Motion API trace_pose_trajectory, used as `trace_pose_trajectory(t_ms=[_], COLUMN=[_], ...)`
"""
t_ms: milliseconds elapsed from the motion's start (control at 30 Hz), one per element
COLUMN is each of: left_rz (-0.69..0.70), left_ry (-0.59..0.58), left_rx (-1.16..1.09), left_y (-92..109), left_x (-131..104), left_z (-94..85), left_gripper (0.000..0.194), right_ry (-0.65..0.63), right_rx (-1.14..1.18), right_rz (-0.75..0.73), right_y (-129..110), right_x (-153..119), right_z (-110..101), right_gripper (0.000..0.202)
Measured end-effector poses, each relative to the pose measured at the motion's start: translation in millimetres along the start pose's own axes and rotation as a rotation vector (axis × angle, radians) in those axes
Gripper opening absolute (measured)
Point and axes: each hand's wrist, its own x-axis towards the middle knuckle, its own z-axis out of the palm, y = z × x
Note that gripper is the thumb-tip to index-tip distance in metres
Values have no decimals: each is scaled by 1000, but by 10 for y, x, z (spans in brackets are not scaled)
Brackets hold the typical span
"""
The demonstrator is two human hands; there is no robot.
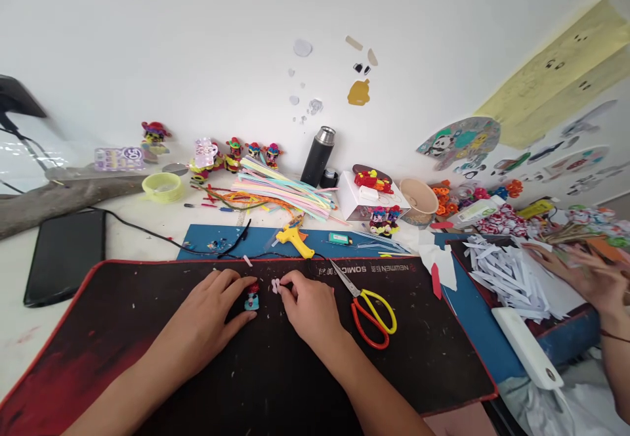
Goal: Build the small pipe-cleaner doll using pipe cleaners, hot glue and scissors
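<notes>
My left hand lies on the dark mat, its index finger and thumb at the top and bottom of a small figure. The figure has a red top and a light blue lower part. Just to the right, my right hand is closed in a pinch on a tiny pale pink piece, held a little apart from the figure. Scissors with one red and one yellow handle lie open to the right of my right hand. A yellow glue gun rests beyond the mat's far edge.
Pastel strips are piled at the back beside a black thermos. A phone lies left, near a yellow-green basket. At right, another person's hands are by white paper strips and a white power strip.
</notes>
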Motion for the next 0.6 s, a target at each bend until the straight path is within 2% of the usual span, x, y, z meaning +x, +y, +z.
trace_pose_trajectory(t_ms=[367,500,600], left_rz=[19,16,-5], left_ry=[8,-6,-2], left_rx=[-18,-21,-74], left_y=[19,5,11], left_x=[-4,-6,3], left_z=[23,36,6], left_gripper=[41,44,49], right_ry=[20,43,12], right_rx=[0,172,447], right_rz=[-17,20,34], right_y=[-10,32,81], right_x=[14,-4,-21], right_z=[42,24,27], right_gripper=[9,10,9])
